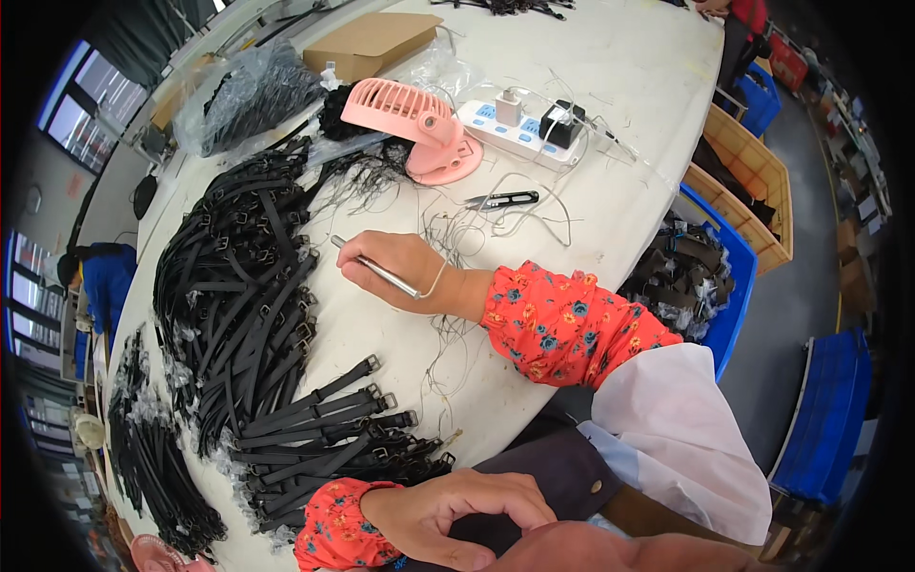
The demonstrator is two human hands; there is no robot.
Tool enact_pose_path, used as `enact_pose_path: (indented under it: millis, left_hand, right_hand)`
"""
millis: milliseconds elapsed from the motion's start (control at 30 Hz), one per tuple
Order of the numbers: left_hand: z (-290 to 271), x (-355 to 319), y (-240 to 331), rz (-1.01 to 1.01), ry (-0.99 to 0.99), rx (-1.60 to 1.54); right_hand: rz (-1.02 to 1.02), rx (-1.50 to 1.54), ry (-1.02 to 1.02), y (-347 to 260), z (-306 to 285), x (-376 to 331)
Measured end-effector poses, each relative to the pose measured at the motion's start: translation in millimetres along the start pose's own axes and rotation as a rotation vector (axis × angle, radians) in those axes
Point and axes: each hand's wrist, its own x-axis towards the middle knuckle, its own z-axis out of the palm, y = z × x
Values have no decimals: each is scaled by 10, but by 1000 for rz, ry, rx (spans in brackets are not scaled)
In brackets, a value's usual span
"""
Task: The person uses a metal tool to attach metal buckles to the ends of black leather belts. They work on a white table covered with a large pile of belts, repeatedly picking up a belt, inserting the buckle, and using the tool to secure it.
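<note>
My right hand is closed around a slim silver pen-like metal tool, with a thin cord looping by its lower end. It hovers over the pale tabletop, right of a big heap of black buckled straps. My left hand is low in the picture, near the front edge of the table, its bent fingers apart from the thumb with nothing visible between them. Beside its wrist lies another bunch of black straps, buckles pointing right. Part of the left hand's fingertips is hidden.
A pink fan, a white power strip with chargers, and black thread snips stand or lie farther back. Loose threads and cables trail around them. A cardboard box is behind. Blue bin and yellow crate flank the table's right edge.
</note>
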Motion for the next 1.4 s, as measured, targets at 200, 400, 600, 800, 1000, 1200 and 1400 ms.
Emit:
enact_pose_path:
  millis: [200,400,600,800,1000,1200,1400]
  left_hand:
    - [-11,-18,33,-19,-39,87]
    - [4,-4,44,35,-24,141]
    - [-9,21,19,89,-28,126]
    - [-81,34,63,129,-135,204]
    - [-72,-28,197,159,5,185]
    - [-36,-130,344,136,317,107]
    - [-30,-27,518,329,384,159]
  right_hand:
    - [-27,-10,13,3,-16,6]
    - [-22,-19,-16,-11,4,1]
    - [-54,-75,-30,-4,10,-20]
    - [-41,-96,-48,-6,20,-36]
    - [-54,-140,-105,-19,31,-39]
    - [-152,-156,-87,-5,29,-48]
    - [-92,-172,-140,-4,16,-44]
